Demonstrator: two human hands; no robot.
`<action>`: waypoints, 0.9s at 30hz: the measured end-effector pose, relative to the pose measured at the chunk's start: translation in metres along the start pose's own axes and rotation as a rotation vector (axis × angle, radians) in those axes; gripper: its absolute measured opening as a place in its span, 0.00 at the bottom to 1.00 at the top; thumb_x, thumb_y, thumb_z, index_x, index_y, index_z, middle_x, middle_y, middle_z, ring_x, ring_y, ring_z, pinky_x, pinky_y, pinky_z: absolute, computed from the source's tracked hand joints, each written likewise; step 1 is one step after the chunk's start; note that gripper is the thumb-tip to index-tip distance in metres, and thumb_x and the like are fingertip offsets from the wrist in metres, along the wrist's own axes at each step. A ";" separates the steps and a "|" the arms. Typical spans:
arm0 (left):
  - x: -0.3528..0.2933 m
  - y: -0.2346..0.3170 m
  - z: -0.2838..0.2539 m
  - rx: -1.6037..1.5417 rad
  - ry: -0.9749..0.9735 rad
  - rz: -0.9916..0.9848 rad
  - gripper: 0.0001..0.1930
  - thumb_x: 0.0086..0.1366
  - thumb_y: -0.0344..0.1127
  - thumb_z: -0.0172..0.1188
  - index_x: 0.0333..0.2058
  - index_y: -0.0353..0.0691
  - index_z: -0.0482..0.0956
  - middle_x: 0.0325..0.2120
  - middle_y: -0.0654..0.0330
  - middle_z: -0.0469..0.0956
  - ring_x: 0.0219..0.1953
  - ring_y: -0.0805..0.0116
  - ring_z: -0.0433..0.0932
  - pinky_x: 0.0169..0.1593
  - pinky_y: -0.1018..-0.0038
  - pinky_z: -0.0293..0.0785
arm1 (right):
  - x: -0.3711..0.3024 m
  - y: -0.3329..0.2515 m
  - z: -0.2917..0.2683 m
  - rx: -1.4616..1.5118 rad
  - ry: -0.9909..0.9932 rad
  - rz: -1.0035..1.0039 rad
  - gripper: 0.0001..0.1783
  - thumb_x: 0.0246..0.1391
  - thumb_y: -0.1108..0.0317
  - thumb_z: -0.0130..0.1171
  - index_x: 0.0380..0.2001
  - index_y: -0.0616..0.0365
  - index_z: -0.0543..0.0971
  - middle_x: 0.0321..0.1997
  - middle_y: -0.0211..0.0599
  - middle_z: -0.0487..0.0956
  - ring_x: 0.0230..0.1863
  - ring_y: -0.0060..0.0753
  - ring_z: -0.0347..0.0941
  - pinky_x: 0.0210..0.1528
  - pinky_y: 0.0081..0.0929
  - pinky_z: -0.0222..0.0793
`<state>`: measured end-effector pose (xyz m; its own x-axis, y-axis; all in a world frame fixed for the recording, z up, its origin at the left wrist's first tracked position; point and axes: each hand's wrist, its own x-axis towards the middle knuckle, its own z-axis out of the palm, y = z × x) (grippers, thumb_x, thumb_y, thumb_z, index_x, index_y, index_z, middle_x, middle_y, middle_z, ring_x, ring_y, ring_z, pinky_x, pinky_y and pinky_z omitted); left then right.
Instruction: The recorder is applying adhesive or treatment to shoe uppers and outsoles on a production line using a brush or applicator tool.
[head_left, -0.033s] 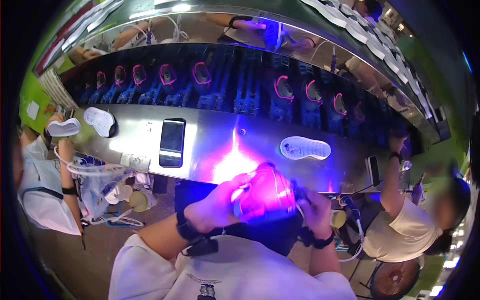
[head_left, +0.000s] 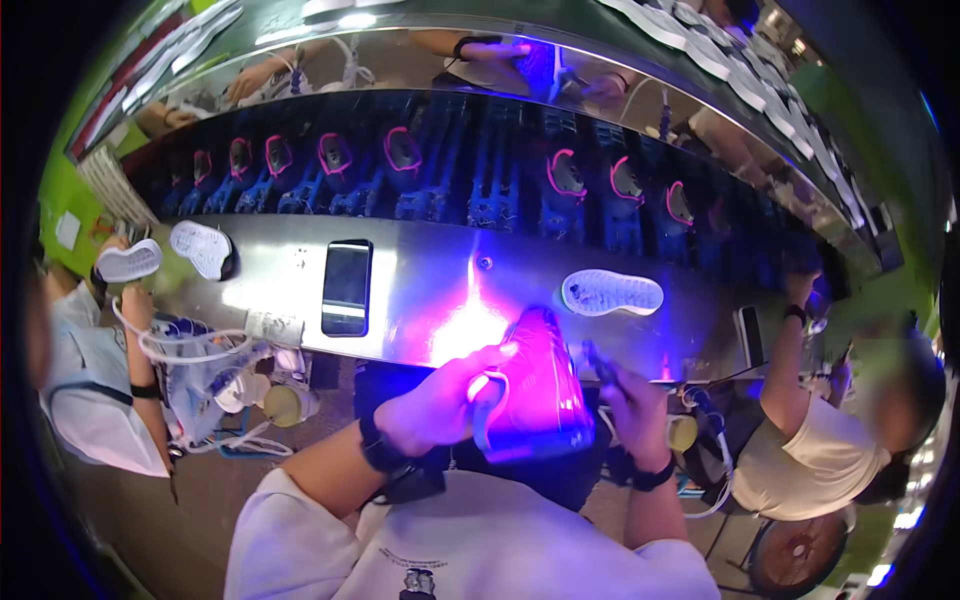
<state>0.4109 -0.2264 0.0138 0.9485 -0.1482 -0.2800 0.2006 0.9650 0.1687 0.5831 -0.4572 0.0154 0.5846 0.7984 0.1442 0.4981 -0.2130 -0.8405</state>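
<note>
A shoe upper [head_left: 535, 385], glowing pink and violet under the strong light, is held at its left edge by my left hand [head_left: 430, 405], which is closed on it. To the right of the shoe upper and apart from it, my right hand [head_left: 640, 415] is closed around a slim dark tool [head_left: 598, 362]. The tool's tip points up and left; its exact kind is hard to make out. A white shoe sole [head_left: 612, 293] lies on the metal worktop just beyond my right hand.
A smartphone [head_left: 346, 288] lies on the metal bench [head_left: 410, 260]. Behind it runs a dark conveyor [head_left: 470, 150] carrying several pink-edged shoe uppers. Another white sole [head_left: 200, 248] lies left. Co-workers sit left [head_left: 100, 390] and right [head_left: 800, 450], with cables and cups nearby.
The shoe upper has been turned and tilted, so more of its long side and lower edge shows. My right hand has shifted slightly, with a wider gap to the shoe.
</note>
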 end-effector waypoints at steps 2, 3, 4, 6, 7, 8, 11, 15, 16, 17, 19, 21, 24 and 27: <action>0.000 0.008 0.010 0.125 0.023 -0.011 0.31 0.70 0.40 0.57 0.68 0.36 0.60 0.58 0.51 0.75 0.59 0.60 0.77 0.66 0.57 0.69 | 0.017 -0.018 -0.002 -0.132 0.059 0.095 0.19 0.57 0.77 0.62 0.53 0.66 0.80 0.38 0.45 0.85 0.39 0.26 0.80 0.44 0.26 0.74; 0.002 0.015 0.017 0.307 0.013 0.089 0.34 0.65 0.36 0.61 0.67 0.36 0.60 0.57 0.52 0.75 0.58 0.60 0.77 0.65 0.59 0.70 | 0.021 -0.024 0.003 -0.116 0.087 0.107 0.19 0.57 0.77 0.62 0.53 0.66 0.80 0.38 0.45 0.85 0.39 0.26 0.80 0.44 0.26 0.74; 0.006 0.020 0.021 0.490 -0.007 0.187 0.37 0.61 0.32 0.66 0.67 0.35 0.61 0.56 0.53 0.76 0.58 0.61 0.77 0.65 0.61 0.71 | 0.025 -0.027 0.007 -0.067 0.140 0.129 0.19 0.57 0.77 0.63 0.53 0.66 0.80 0.39 0.44 0.85 0.39 0.27 0.80 0.44 0.27 0.74; 0.006 0.033 0.028 0.625 -0.013 0.252 0.38 0.58 0.30 0.68 0.67 0.35 0.62 0.56 0.55 0.76 0.57 0.63 0.77 0.64 0.63 0.71 | 0.022 -0.032 0.016 0.012 0.213 0.149 0.19 0.56 0.77 0.64 0.52 0.65 0.81 0.39 0.44 0.85 0.39 0.27 0.80 0.45 0.27 0.74; 0.010 0.039 0.031 0.734 -0.033 0.340 0.40 0.56 0.28 0.70 0.67 0.35 0.63 0.55 0.58 0.76 0.57 0.65 0.77 0.63 0.65 0.71 | 0.013 -0.033 0.020 0.046 0.191 0.079 0.20 0.55 0.75 0.66 0.52 0.65 0.81 0.39 0.46 0.85 0.39 0.31 0.81 0.44 0.27 0.75; 0.012 0.046 0.029 0.784 0.047 0.358 0.42 0.52 0.27 0.74 0.66 0.34 0.65 0.55 0.59 0.76 0.57 0.66 0.77 0.63 0.66 0.71 | 0.005 -0.033 0.026 0.081 0.168 0.006 0.20 0.55 0.74 0.68 0.52 0.65 0.81 0.39 0.48 0.85 0.39 0.34 0.83 0.43 0.27 0.75; 0.024 0.073 0.025 0.985 0.146 0.419 0.42 0.51 0.25 0.74 0.65 0.34 0.66 0.55 0.59 0.77 0.56 0.66 0.77 0.63 0.65 0.71 | -0.019 0.006 0.019 0.174 -0.028 0.076 0.21 0.53 0.72 0.71 0.50 0.65 0.82 0.40 0.46 0.86 0.40 0.29 0.82 0.44 0.26 0.75; 0.050 0.117 0.030 1.217 0.325 0.320 0.41 0.56 0.29 0.73 0.67 0.33 0.63 0.53 0.59 0.78 0.54 0.68 0.78 0.61 0.69 0.72 | -0.010 0.035 -0.006 0.349 -0.099 0.279 0.20 0.57 0.72 0.68 0.53 0.66 0.80 0.39 0.42 0.85 0.42 0.27 0.81 0.46 0.26 0.76; 0.059 0.131 0.028 1.245 0.340 0.315 0.41 0.56 0.29 0.73 0.67 0.33 0.63 0.53 0.59 0.78 0.54 0.68 0.78 0.61 0.69 0.72 | -0.006 0.045 -0.010 0.367 -0.024 0.331 0.21 0.59 0.72 0.65 0.55 0.66 0.78 0.37 0.40 0.84 0.37 0.25 0.80 0.41 0.24 0.75; 0.069 0.147 0.024 1.323 0.453 0.318 0.39 0.58 0.34 0.72 0.66 0.33 0.65 0.50 0.58 0.80 0.52 0.69 0.79 0.58 0.69 0.73 | 0.000 0.054 -0.013 0.384 0.050 0.385 0.22 0.61 0.73 0.62 0.58 0.65 0.76 0.34 0.37 0.83 0.32 0.23 0.79 0.35 0.22 0.75; 0.098 0.180 0.021 1.421 0.565 0.316 0.38 0.60 0.39 0.71 0.65 0.33 0.67 0.48 0.57 0.81 0.50 0.69 0.80 0.55 0.69 0.75 | 0.016 0.073 -0.031 0.564 0.145 0.449 0.22 0.62 0.74 0.59 0.59 0.64 0.74 0.31 0.34 0.80 0.24 0.18 0.73 0.26 0.18 0.66; 0.132 0.215 0.024 2.013 0.855 0.348 0.34 0.62 0.49 0.68 0.60 0.31 0.73 0.38 0.53 0.84 0.40 0.68 0.83 0.47 0.69 0.78 | 0.028 0.079 -0.045 0.735 0.243 0.523 0.22 0.64 0.74 0.57 0.60 0.64 0.72 0.27 0.30 0.78 0.17 0.13 0.66 0.16 0.14 0.58; 0.188 0.262 0.027 2.092 0.965 0.132 0.32 0.62 0.54 0.65 0.53 0.30 0.79 0.33 0.50 0.84 0.35 0.65 0.85 0.38 0.69 0.82 | 0.036 0.078 -0.067 0.836 0.481 0.552 0.21 0.62 0.76 0.57 0.59 0.65 0.73 0.25 0.31 0.76 0.13 0.14 0.63 0.11 0.15 0.51; 0.219 0.323 -0.022 1.891 1.073 -0.089 0.25 0.62 0.49 0.65 0.49 0.34 0.81 0.33 0.52 0.84 0.34 0.59 0.86 0.27 0.66 0.85 | 0.044 0.081 -0.078 0.768 0.411 0.518 0.21 0.61 0.77 0.57 0.58 0.67 0.75 0.24 0.31 0.76 0.12 0.13 0.62 0.12 0.15 0.52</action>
<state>0.6780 0.0572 -0.0140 0.5990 0.6246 -0.5011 0.7996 -0.4329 0.4162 0.6995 -0.4832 -0.0050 0.8589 0.4240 -0.2871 -0.3416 0.0570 -0.9381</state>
